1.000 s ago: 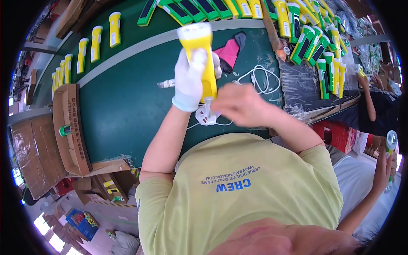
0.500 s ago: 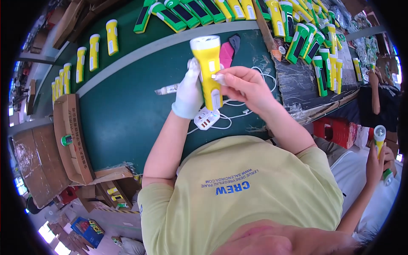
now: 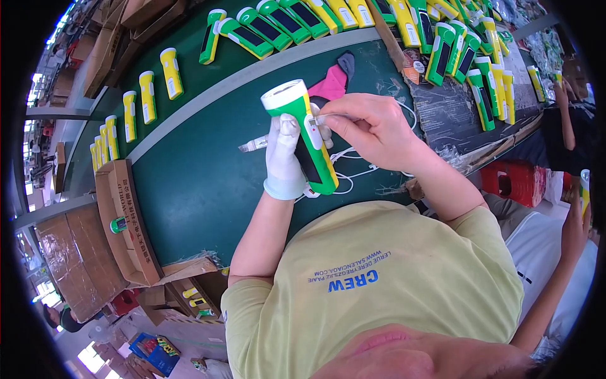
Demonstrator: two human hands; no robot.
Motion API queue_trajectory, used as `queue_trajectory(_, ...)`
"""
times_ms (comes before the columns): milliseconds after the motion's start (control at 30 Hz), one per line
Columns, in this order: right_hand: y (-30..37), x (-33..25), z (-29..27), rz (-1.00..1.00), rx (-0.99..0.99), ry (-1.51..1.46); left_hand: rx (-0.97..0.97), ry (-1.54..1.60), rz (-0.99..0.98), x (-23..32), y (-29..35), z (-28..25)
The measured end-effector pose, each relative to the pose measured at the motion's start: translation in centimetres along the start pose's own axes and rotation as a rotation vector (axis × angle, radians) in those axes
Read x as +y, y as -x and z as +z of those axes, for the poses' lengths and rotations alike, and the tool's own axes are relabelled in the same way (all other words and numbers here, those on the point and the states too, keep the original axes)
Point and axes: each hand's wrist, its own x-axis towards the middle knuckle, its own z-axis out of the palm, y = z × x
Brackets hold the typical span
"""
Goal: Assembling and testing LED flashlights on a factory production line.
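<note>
My left hand (image 3: 283, 155), in a white glove, is wrapped around a green and yellow flashlight (image 3: 308, 155) and holds it above the table. The white-rimmed head tilts up and left, and a long dark panel shows along the body. My bare right hand (image 3: 372, 129) pinches with thumb and forefinger at the white switch panel on the flashlight's right side. Whatever is between those fingertips is too small to make out. White cable (image 3: 347, 183) lies on the table behind and below the flashlight.
A pink and grey cloth (image 3: 333, 83) and a small clear packet (image 3: 254, 144) lie on the green table (image 3: 189, 183). Many flashlights stand beyond a grey rail (image 3: 214, 84) and on the cardboard at right. A cardboard tray (image 3: 129, 221) sits at left. Another person's arm (image 3: 558, 271) is at right.
The flashlight has been turned from its yellow side to show its green side and dark panel, and has moved slightly down and left. My right fingers remain at its side.
</note>
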Motion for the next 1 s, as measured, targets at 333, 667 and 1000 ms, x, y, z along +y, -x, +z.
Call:
queue_trajectory(333,0.2,1.4,-0.5,0.031,-0.129,-0.079,-0.006,0.076,-0.086,0.4,0.4,1.3)
queue_trajectory(667,2.0,1.7,-1.6,0.060,-0.018,0.065,0.129,0.397,0.081,0.1,-1.7,2.2)
queue_trajectory(1000,0.1,5.7,-11.1,0.424,0.010,0.491,0.098,-0.314,0.074,1.3,0.3,-1.8)
